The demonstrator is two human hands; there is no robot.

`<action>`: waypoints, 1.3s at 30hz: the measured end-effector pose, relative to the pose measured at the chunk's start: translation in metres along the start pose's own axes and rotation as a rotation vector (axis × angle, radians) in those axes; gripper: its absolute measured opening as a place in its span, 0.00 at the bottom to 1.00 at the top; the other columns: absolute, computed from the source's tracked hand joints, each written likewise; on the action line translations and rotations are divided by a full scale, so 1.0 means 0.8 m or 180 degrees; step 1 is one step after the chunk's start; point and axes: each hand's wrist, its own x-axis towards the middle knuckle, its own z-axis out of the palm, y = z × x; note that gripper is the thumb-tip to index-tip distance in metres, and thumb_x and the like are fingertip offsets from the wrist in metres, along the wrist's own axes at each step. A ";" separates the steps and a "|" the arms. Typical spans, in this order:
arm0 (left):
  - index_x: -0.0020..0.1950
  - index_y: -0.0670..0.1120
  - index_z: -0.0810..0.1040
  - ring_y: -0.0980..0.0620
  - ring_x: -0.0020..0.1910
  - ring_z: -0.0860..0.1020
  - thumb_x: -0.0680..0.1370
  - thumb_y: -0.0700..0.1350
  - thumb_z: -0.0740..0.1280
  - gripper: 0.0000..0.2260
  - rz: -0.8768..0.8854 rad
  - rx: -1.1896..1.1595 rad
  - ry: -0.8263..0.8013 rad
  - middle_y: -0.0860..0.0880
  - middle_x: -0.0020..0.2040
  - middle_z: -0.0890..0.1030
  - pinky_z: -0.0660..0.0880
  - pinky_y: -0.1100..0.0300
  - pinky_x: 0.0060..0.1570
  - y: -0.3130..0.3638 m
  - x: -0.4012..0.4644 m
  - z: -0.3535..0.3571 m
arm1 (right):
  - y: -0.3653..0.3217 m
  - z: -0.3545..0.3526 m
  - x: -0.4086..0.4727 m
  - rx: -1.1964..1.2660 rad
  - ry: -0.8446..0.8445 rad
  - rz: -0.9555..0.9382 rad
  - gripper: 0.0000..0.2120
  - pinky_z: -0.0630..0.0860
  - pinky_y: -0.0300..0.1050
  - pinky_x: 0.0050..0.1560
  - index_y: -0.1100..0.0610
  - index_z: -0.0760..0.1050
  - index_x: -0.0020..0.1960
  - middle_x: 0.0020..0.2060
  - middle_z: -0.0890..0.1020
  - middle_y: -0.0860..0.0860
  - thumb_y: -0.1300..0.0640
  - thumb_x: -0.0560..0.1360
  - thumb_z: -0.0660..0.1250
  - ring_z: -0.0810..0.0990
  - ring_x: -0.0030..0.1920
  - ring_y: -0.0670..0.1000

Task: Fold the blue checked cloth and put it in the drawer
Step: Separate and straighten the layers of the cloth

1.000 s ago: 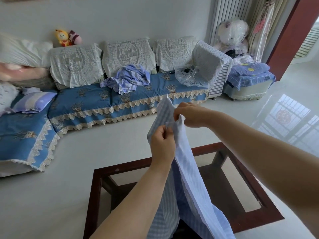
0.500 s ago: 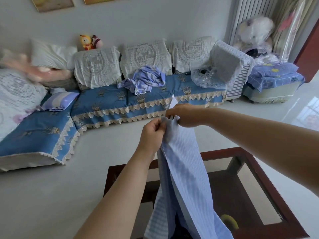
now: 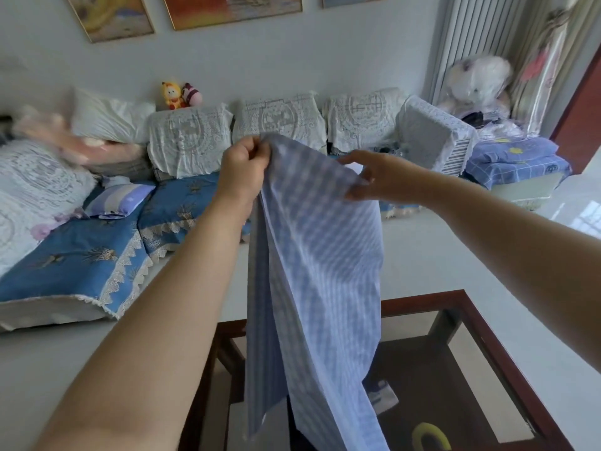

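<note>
No readable writing, brand or label anywhere in view.

Blue checked cloth (image 3: 312, 262) hangs in the centre of the frame, held up by its top edge and falling in long folds to the bottom edge. Left hand (image 3: 242, 170) pinches the upper left corner, fingers curled tight on the fabric. Right hand (image 3: 374, 177), right of centre, grips the top edge further along; fingers bent around the cloth, thumb partly hidden behind it. The two hands are apart, with a short stretch of edge between them.

The cloth covers the middle of the sofa (image 3: 97, 249) and the near left part of a dark wooden table (image 3: 487, 323) with a glass top at lower right. A yellow curved object (image 3: 429, 434) shows under the glass at bottom right; what it is cannot be told.

Sofa has blue patterned covers with lace trim and white lace over the backrests. Two small plush toys (image 3: 180, 94) sit on the backrest at upper centre-left. A large white plush toy (image 3: 474, 79) wrapped in plastic stands at upper right, above folded blue bedding (image 3: 514, 157). Framed pictures (image 3: 234, 8) hang along the top. Floor is pale and glossy; walls white.
</note>
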 end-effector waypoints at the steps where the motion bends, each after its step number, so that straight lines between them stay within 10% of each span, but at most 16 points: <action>1: 0.42 0.49 0.79 0.50 0.43 0.75 0.78 0.43 0.63 0.08 0.0096 0.0016 -0.0030 0.44 0.43 0.79 0.73 0.54 0.45 0.010 0.011 -0.002 | -0.004 -0.009 -0.002 0.0053 0.0147 -0.0059 0.29 0.70 0.43 0.45 0.44 0.64 0.69 0.40 0.81 0.49 0.52 0.72 0.72 0.78 0.41 0.51; 7: 0.44 0.44 0.78 0.50 0.42 0.71 0.79 0.44 0.62 0.08 0.0310 0.0080 -0.0112 0.44 0.42 0.76 0.69 0.55 0.44 0.035 0.039 -0.007 | -0.005 -0.014 -0.008 0.0312 0.0690 -0.0110 0.23 0.70 0.46 0.36 0.49 0.62 0.60 0.33 0.79 0.58 0.51 0.72 0.72 0.72 0.30 0.51; 16: 0.43 0.49 0.79 0.52 0.42 0.75 0.81 0.42 0.61 0.10 0.0234 0.0035 -0.0167 0.49 0.40 0.79 0.73 0.56 0.45 0.027 0.029 -0.027 | 0.007 -0.034 -0.021 -0.0666 -0.0720 0.0419 0.15 0.63 0.42 0.35 0.62 0.73 0.37 0.30 0.69 0.50 0.51 0.74 0.69 0.64 0.31 0.48; 25: 0.40 0.52 0.79 0.54 0.42 0.75 0.81 0.41 0.62 0.12 0.0396 -0.0051 -0.0107 0.53 0.39 0.79 0.73 0.59 0.46 0.048 0.047 -0.052 | 0.006 -0.009 -0.035 -0.0113 -0.0344 0.0293 0.15 0.76 0.46 0.47 0.55 0.79 0.51 0.40 0.83 0.51 0.45 0.71 0.72 0.80 0.40 0.46; 34: 0.43 0.50 0.78 0.58 0.39 0.76 0.81 0.43 0.61 0.10 0.0308 0.0287 -0.0098 0.53 0.40 0.79 0.74 0.65 0.41 0.034 0.033 -0.067 | 0.014 0.039 -0.065 -0.0399 0.0045 0.0669 0.17 0.63 0.42 0.31 0.57 0.70 0.35 0.31 0.71 0.48 0.46 0.70 0.73 0.70 0.32 0.48; 39: 0.42 0.50 0.79 0.53 0.43 0.76 0.81 0.44 0.62 0.10 0.0155 0.0298 0.0027 0.50 0.41 0.80 0.74 0.57 0.45 0.017 0.033 -0.074 | 0.031 0.059 -0.079 -0.0241 -0.0242 0.0768 0.18 0.75 0.46 0.53 0.55 0.78 0.56 0.49 0.80 0.50 0.45 0.73 0.70 0.78 0.51 0.52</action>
